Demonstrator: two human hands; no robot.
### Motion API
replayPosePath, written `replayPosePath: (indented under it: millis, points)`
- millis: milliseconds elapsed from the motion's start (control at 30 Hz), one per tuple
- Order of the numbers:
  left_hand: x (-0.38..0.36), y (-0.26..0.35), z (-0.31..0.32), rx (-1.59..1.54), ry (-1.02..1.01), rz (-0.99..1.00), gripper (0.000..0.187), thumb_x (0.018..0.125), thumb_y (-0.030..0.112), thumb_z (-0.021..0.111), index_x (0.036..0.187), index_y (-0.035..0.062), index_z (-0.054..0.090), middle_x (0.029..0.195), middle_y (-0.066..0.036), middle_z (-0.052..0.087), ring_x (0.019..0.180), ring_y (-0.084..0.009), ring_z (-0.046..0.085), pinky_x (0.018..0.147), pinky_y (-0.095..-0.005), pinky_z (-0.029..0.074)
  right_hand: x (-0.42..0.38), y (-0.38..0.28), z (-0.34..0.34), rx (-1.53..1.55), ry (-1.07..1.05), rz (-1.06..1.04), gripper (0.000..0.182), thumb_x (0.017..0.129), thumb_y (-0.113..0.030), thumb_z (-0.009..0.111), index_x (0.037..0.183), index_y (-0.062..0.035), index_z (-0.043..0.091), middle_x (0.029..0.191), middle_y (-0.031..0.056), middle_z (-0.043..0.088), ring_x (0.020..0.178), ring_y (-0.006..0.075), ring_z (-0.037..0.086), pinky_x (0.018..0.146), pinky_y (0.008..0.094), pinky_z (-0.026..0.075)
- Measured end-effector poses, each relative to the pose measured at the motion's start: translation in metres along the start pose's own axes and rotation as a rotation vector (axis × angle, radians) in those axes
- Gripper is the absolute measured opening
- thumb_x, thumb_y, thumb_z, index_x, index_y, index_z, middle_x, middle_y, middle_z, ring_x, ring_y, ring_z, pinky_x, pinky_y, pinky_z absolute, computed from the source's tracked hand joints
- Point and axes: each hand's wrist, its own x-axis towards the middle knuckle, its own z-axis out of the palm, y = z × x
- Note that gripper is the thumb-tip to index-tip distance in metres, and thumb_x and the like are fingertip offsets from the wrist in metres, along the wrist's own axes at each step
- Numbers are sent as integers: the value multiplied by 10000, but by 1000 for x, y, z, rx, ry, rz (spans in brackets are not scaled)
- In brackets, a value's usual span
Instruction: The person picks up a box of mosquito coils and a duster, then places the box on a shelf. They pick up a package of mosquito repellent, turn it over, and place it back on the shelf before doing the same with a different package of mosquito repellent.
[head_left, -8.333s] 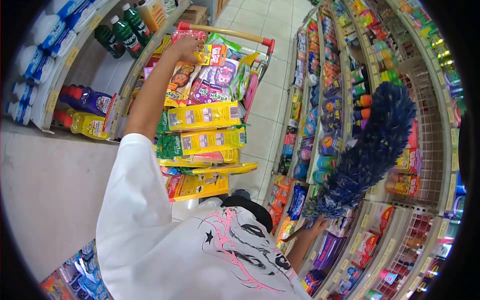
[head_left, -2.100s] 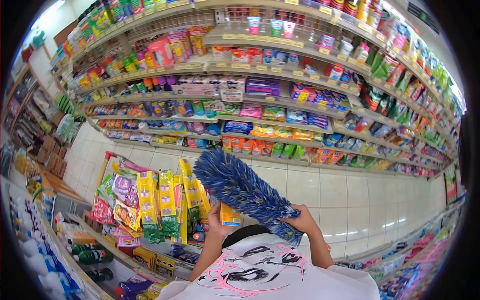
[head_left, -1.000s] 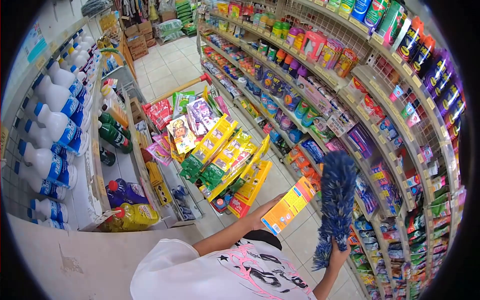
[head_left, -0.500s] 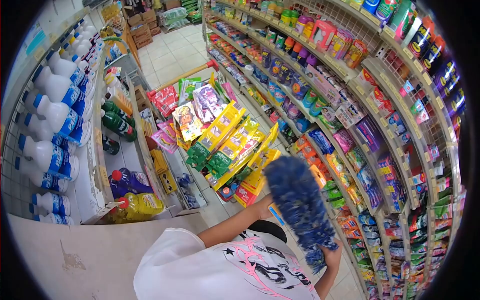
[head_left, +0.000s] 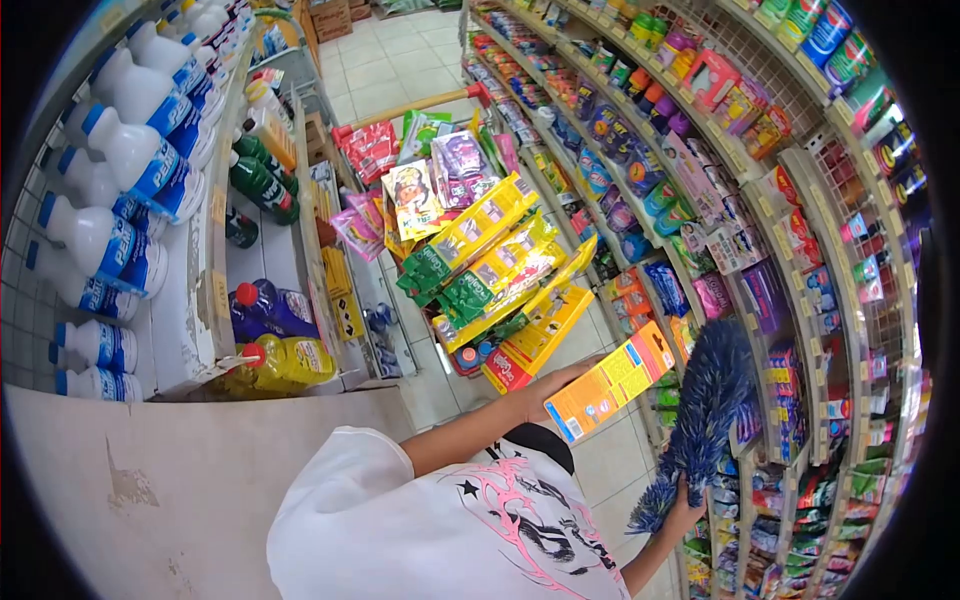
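My left hand (head_left: 560,384) grips one end of a flat yellow and orange box (head_left: 612,384), its printed side facing up. My right hand (head_left: 682,512) is wrapped round the lower part of a fluffy blue duster (head_left: 708,400); its handle is hidden. The duster's upper end is close to the right-hand shelves (head_left: 760,270). Beyond the box, a shopping cart with a red handle (head_left: 400,112) is heaped with yellow and green packets (head_left: 480,265) and other colourful packs.
White bleach bottles (head_left: 130,160) line the left shelf. Below them stand dark green bottles (head_left: 265,180), a purple bottle (head_left: 275,308) and a yellow bottle (head_left: 290,362). Pale floor tiles (head_left: 390,60) run between the shelves. Cardboard boxes (head_left: 330,18) are at the far end.
The duster has swung right, toward the shelves, uncovering the box in my left hand. That box has come up into plain view. The whole view has shifted slightly.
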Motion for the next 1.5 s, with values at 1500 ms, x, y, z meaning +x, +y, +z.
replayPosePath:
  millis: [1500]
  points:
    - [51, -39, 8, -48, 994, 1066, 518, 946, 248, 429, 1423, 64, 345, 1351, -123, 501, 1209, -272, 524, 1018, -417, 417, 183, -128, 421, 89, -1452, -1144, 514, 820, -315, 689, 1270, -103, 560, 1259, 172, 564, 1229, 347, 474, 1057, 496, 313]
